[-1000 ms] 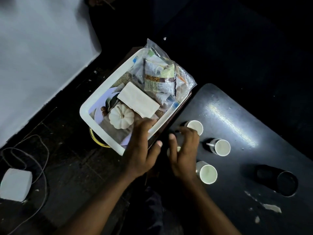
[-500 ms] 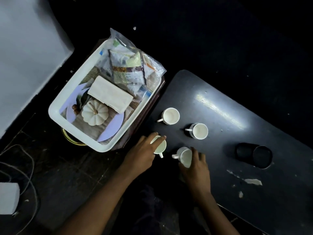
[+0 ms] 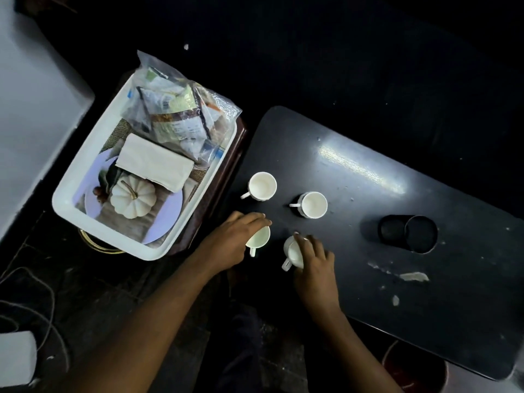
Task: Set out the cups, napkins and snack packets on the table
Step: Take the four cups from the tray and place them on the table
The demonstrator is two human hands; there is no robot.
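Several small white cups stand at the left end of the black table [image 3: 425,293]. Two far cups [image 3: 262,186] [image 3: 313,205] stand free. My left hand [image 3: 232,239] grips the near-left cup [image 3: 259,239] from above by its rim. My right hand [image 3: 313,259] holds the near-right cup [image 3: 293,252], its handle pointing toward me. A white tray [image 3: 68,191] left of the table holds a folded stack of napkins [image 3: 154,163] and a clear bag of snack packets [image 3: 181,114].
A black cylinder [image 3: 408,233] lies on its side at mid-table. White paint chips [image 3: 414,276] mark the tabletop. The tray also shows a white pumpkin [image 3: 131,198]. Cables [image 3: 42,307] and a white box [image 3: 15,358] lie on the floor at left.
Both hands came from the tray's edge to the near cups. My left hand took hold of the near-left cup, my right hand closed on the near-right one and turned it slightly.
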